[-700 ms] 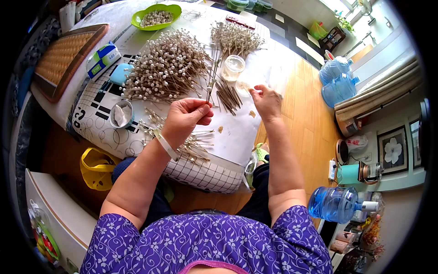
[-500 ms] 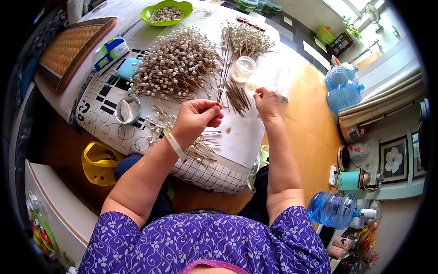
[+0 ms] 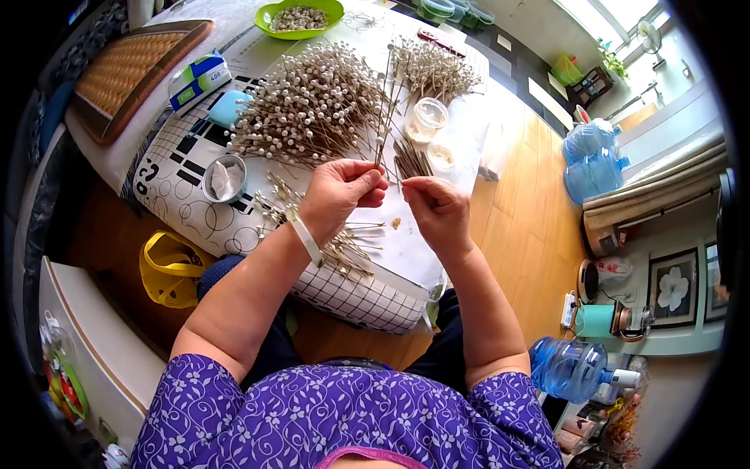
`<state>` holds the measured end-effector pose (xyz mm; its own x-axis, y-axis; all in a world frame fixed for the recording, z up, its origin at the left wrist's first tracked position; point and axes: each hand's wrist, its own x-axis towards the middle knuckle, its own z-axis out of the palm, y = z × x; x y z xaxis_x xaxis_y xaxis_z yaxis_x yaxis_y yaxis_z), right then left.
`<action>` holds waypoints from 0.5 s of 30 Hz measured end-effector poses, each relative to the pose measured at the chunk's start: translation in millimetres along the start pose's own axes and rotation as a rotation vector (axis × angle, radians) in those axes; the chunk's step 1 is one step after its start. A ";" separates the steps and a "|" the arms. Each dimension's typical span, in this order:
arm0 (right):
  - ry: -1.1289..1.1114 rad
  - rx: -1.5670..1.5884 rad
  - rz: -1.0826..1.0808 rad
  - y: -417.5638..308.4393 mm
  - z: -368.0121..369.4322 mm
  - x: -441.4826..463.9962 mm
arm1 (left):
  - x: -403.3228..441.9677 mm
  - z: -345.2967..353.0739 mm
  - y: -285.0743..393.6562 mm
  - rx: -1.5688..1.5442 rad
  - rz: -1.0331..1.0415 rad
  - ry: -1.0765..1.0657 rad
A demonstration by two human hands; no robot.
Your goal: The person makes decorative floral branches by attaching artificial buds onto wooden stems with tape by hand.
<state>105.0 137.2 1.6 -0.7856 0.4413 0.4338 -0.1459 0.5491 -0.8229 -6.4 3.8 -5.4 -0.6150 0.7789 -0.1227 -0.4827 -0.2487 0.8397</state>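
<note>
My left hand (image 3: 337, 197) is closed, pinching the lower ends of a few long thin brown stems (image 3: 384, 125) that stick up from the fingertips. Close by on the right, my right hand (image 3: 439, 215) has thumb and fingers pressed together at the lower end of a small pile of short brown sticks (image 3: 412, 159); what it grips is too small to make out. A large heap of white-bead-tipped stems (image 3: 312, 105) lies beyond my left hand. More beaded stems (image 3: 344, 250) lie under my left wrist. Two small clear tubs, one round tub (image 3: 426, 117) and one lower tub (image 3: 441, 154), stand beyond my right hand.
A green bowl of beads (image 3: 299, 33) sits at the table's far edge. A second beaded bunch (image 3: 437, 69) lies at the back right. On the left are a tin with white tissue (image 3: 225, 180), a blue box (image 3: 230, 108) and a tissue pack (image 3: 200, 80).
My right hand has moved left and toward me from beside the clear tubs to the short sticks, near my left hand. The left hand keeps its pinch on the stems.
</note>
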 end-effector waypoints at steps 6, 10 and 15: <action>0.000 -0.082 -0.023 -1.5 2.2 4.7 | 2.2 1.0 -3.9 0.035 0.012 0.008; -0.043 -0.117 -0.064 -1.1 4.7 5.8 | 1.1 -0.5 -3.2 0.025 0.032 0.005; -0.041 -0.195 -0.123 -8.2 8.6 6.7 | 1.3 -0.3 -2.3 0.056 0.077 0.021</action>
<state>95.8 129.6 8.1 -0.7934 0.3359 0.5076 -0.1260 0.7252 -0.6769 -6.2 5.1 -7.7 -0.6625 0.7460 -0.0671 -0.3979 -0.2746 0.8754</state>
